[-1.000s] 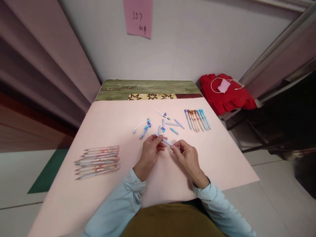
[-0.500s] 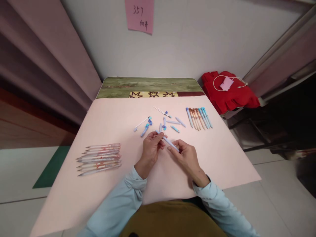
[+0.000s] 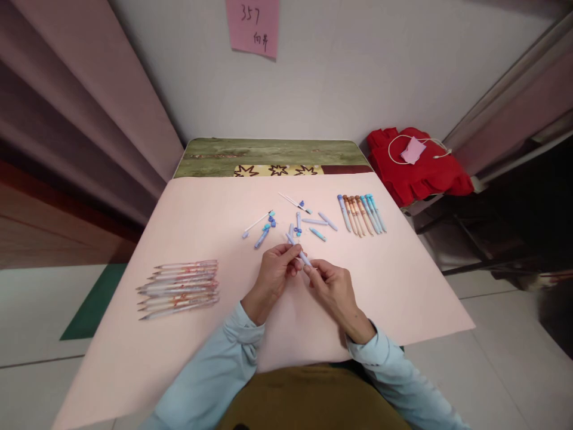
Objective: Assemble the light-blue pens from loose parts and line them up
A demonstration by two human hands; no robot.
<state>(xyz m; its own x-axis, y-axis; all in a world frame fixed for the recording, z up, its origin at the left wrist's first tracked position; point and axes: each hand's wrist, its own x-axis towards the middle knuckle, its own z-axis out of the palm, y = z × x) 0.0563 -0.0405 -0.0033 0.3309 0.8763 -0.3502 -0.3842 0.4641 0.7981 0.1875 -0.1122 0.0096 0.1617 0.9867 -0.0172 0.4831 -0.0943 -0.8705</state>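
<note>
Between my two hands is a lavender pen barrel (image 3: pixel 305 258), slanting down to the right above the table. My left hand (image 3: pixel 275 269) pinches its upper end, and my right hand (image 3: pixel 332 285) grips its lower end with thumb and fingers. Just beyond them lie loose pen parts: a light-blue barrel piece (image 3: pixel 318 234), pale lavender barrels (image 3: pixel 315 221), a blue barrel piece (image 3: pixel 262 237) and small blue caps (image 3: pixel 272 220). Thin white refills (image 3: pixel 258 224) rest farther back.
Several assembled pens (image 3: pixel 360 215) with brown and blue tops stand in a row at right. Several clear printed pens (image 3: pixel 179 288) lie at left on the pale pink sheet (image 3: pixel 179 370). A red cushion (image 3: pixel 416 170) with a white cable sits past the table's right back corner.
My right hand has shifted slightly left, closer to my left hand. The barrel between them now sits at a steeper slant, with less of it showing. The loose parts have stayed put.
</note>
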